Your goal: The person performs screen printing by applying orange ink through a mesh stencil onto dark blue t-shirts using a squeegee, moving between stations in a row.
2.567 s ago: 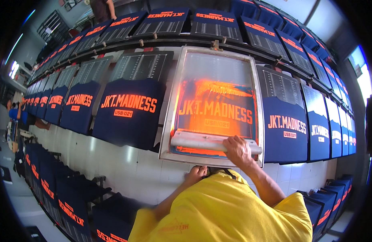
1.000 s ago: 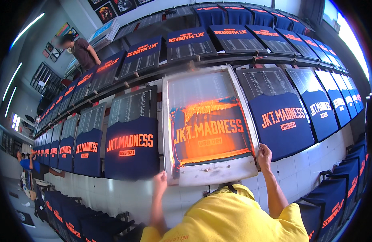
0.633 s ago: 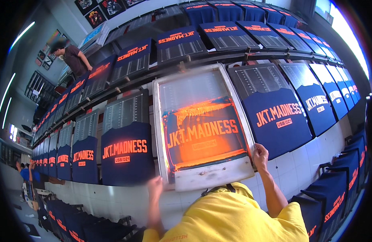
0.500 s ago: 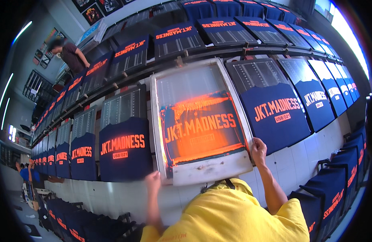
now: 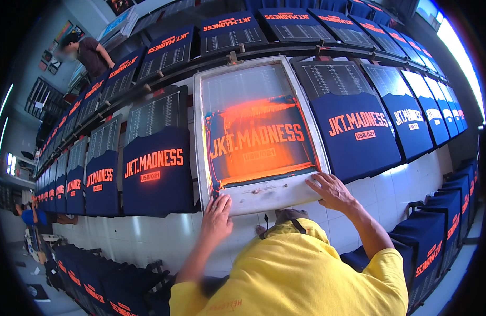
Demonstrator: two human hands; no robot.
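Note:
In front of me a screen-printing frame (image 5: 305,118) lies over one of the boards. Orange ink (image 5: 259,166) covers much of its mesh, with lettering showing through. A pale bar with small bolts (image 5: 269,195) runs along its near end. My left hand (image 5: 217,217) rests on the near left corner, fingers stretched forward over the frame and not wrapped round it. At the near right corner, my right hand (image 5: 332,191) lies on the bar with its fingers spread. Most of the garment under the frame is hidden.
Navy shirts with orange print lie on boards to the left (image 5: 156,181) and right (image 5: 353,152). A second row of boards (image 5: 230,31) runs behind a rail. More shirts hang low at the right (image 5: 438,226). Another person (image 5: 93,57) stands at the far left.
Both hands have shifted from the frame's sides onto its near corners, and their fingers have spread out. The whole scene sits a little higher in view.

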